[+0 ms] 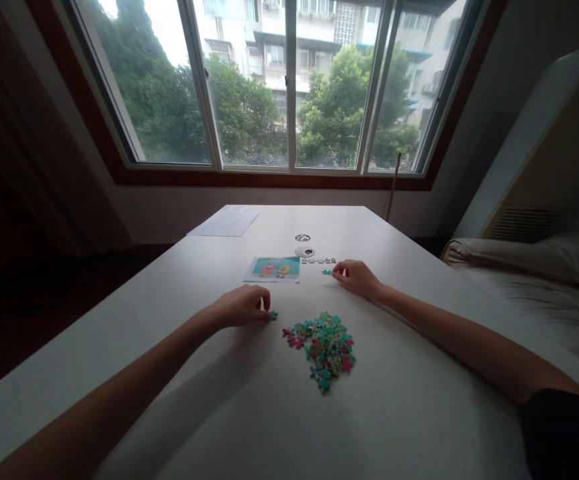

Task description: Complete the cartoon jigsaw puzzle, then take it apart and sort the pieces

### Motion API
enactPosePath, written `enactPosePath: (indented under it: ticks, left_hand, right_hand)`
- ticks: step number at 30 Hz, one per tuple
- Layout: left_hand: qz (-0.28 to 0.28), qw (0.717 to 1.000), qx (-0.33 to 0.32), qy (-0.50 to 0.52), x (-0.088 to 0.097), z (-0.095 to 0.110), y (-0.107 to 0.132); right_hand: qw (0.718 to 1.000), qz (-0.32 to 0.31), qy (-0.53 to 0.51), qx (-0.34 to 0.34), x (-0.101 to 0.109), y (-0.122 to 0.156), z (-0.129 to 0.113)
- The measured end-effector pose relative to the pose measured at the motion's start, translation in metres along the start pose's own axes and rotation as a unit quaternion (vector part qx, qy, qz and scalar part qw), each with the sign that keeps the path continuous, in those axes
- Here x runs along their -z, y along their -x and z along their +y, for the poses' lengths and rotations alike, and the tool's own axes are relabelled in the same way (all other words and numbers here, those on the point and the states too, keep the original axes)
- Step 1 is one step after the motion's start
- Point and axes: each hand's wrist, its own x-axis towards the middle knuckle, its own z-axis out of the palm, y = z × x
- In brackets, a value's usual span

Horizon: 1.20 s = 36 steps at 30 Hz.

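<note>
A heap of small colourful puzzle pieces [325, 345] lies on the white table [409, 407] between my arms. My left hand [243, 306] rests on the table left of the heap, its fingers pinched on a teal puzzle piece [272, 315]. My right hand [355, 276] lies farther back, fingertips closed on another teal piece [326, 272]. A short row of joined pieces [318, 261] sits just beyond that hand. A colourful reference picture [273, 269] lies flat behind my left hand.
A small round lid or dish [304, 252] and a dark ring [302, 237] sit past the picture. A sheet of paper [224, 223] lies at the table's far left. A bed with pillows [529, 257] is on the right, a large window [289, 83] ahead.
</note>
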Motion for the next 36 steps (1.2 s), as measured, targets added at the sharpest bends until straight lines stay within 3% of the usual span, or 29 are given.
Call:
enactPosePath:
  ticks: [6, 11, 18, 26, 36]
  left_hand:
    - [0.000, 0.998, -0.063, 0.005, 0.002, -0.004, 0.004]
    - [0.003, 0.998, -0.067, -0.006, 0.000, -0.007, 0.005]
    - [-0.006, 0.997, -0.073, -0.008, 0.001, -0.005, 0.005]
    - [-0.002, 0.996, -0.086, -0.011, -0.003, -0.005, 0.001]
    - [0.001, 0.996, -0.090, -0.005, -0.001, -0.005, 0.000]
  right_hand:
    - [1.000, 0.008, 0.003, 0.006, -0.004, -0.008, -0.002]
    - [0.996, 0.022, 0.007, 0.083, -0.013, -0.007, -0.007]
    - [0.989, -0.043, 0.040, 0.137, -0.023, -0.022, -0.009]
    - [0.988, -0.087, 0.067, 0.106, -0.043, -0.045, -0.018]
    - [0.990, -0.053, 0.079, 0.108, -0.049, -0.047, -0.021]
